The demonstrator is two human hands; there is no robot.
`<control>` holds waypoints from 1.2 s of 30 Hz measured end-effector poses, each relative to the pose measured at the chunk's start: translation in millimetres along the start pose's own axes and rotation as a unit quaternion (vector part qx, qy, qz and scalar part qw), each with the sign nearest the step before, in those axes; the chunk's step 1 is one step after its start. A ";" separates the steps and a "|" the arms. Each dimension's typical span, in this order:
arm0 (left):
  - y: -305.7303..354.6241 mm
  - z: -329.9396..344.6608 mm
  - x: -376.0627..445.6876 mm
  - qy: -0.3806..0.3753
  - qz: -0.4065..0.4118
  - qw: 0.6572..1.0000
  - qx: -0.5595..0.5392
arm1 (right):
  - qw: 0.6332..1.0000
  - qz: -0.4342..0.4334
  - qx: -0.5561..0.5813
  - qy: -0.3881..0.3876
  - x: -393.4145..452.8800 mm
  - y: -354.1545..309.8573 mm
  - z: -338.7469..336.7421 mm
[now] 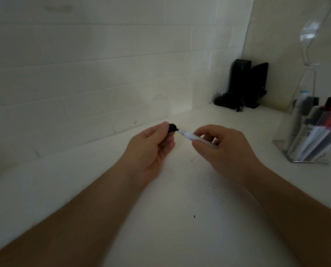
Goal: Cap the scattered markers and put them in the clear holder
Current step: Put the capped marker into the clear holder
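here the left hand (151, 149) pinches a black cap (172, 128) just off the marker (191, 136) tip, right hand (224, 149) gripping its barrel.

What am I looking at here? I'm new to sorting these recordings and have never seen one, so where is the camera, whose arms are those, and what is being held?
There is no machine: the single picture comes from a camera worn on a person's head, looking forward and down, so the two bare arms are the wearer's own. The left hand pinches a black cap. The right hand holds a white marker in its fingers, the tip pointing at the cap's opening, the cap not yet pushed on. Both are above a white counter against a tiled wall. At the right stands a clear holder with several markers already inside. Dark objects sit in the corner; I cannot tell what they are.
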State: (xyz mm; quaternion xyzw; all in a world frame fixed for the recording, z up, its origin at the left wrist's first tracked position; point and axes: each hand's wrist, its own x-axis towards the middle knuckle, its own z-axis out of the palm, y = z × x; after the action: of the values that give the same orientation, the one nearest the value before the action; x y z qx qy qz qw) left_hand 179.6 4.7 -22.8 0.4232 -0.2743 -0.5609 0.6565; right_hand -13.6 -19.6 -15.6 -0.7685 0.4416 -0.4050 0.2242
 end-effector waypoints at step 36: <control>-16.9 1.7 -12.1 -0.002 0.244 0.824 0.511 | 0.980 -0.006 -0.183 -0.080 1.2 0.6 8.9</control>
State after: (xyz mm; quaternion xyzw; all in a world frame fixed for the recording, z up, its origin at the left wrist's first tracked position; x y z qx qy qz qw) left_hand 167.0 15.7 -35.1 0.6162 -0.6172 -0.1632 0.4612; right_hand -6.2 -21.0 -20.6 -0.8291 0.4846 -0.2553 0.1119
